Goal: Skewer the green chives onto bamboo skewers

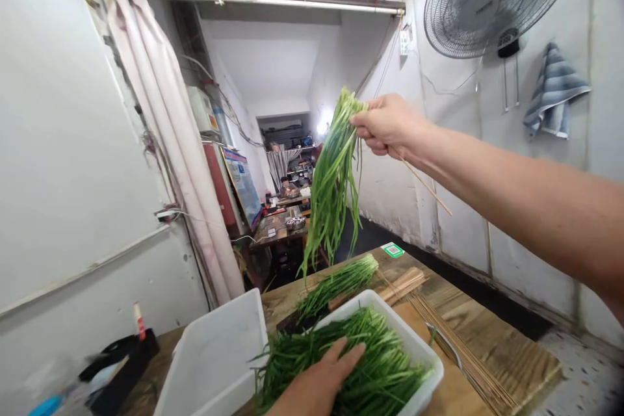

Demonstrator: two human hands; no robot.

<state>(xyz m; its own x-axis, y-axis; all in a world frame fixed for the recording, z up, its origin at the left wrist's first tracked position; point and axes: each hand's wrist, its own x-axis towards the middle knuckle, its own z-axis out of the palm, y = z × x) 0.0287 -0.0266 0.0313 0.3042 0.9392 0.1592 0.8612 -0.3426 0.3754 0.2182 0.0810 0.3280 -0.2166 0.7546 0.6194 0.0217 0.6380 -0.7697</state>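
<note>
My right hand (385, 123) is raised to the upper middle, its fingers closed on the pale ends of a bunch of garlic chives (334, 175). The green leaves hang down over the table. A thin bamboo skewer (426, 185) sticks out below the same hand, toward the right. My left hand (324, 377) lies with fingers apart on loose garlic chives (375, 357) that fill a white plastic tub (431, 364). Behind the tub, another bunch of chives (341, 283) lies on the wooden table (487, 318).
To the left stands a second white tub (219, 351). Several bamboo skewers (472, 357) lie at the right, beside a curved metal edge (448, 341). A black box (124, 374) is at lower left. A wall fan (487, 6) and striped towel (553, 94) hang at right.
</note>
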